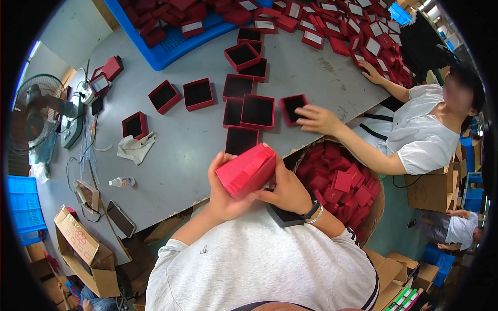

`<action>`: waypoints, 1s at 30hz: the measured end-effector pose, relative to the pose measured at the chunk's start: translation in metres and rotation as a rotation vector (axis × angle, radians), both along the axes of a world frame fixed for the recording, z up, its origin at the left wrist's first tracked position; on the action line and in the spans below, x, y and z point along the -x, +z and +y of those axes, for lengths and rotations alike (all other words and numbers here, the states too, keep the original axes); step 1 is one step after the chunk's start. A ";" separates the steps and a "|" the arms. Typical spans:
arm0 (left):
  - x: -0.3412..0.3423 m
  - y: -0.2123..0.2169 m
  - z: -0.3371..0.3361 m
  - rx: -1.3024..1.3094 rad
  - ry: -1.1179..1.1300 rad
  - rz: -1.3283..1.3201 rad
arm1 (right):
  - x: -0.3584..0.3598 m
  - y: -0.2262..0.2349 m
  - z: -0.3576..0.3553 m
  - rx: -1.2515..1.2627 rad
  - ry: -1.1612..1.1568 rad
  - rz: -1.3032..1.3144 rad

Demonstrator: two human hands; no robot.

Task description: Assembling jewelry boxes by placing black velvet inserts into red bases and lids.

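Note:
Both my hands are wrapped around a red gift box (248, 171), held tilted in front of my chest at the table's near edge. A raised ribbon-like band runs along the side facing up. My left hand (224, 194) grips its left side and lower end. My right hand (288, 192) holds the opposite side, its thumb by the lower end. Just beyond the box, an open red box tray with black lining (241, 140) lies on the table. A flat dark piece (285, 215) sits beneath my right wrist; its kind is unclear.
A co-worker's hand (319, 120) touches another black-lined tray. Beyond are a blue crate (174, 52) and a heap of red boxes (358, 31). A bin of red boxes (340, 181) stands right. Left lie a cloth (136, 147), small bottle (122, 182), phone (121, 218) and fan (39, 111).

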State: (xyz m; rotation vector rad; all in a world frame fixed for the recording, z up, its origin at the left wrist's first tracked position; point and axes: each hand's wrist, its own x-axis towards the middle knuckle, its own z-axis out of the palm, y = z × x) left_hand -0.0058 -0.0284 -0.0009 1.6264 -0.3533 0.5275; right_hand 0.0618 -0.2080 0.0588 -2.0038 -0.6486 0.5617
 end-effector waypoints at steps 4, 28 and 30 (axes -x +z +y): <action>-0.002 0.005 -0.002 0.084 -0.034 0.138 | 0.004 -0.007 -0.004 0.019 -0.001 -0.154; -0.001 0.010 0.023 0.428 -0.604 0.083 | -0.009 0.008 0.003 -0.113 0.121 -0.066; -0.003 0.022 0.025 0.318 -0.524 0.078 | -0.011 0.008 0.004 -0.122 0.181 -0.095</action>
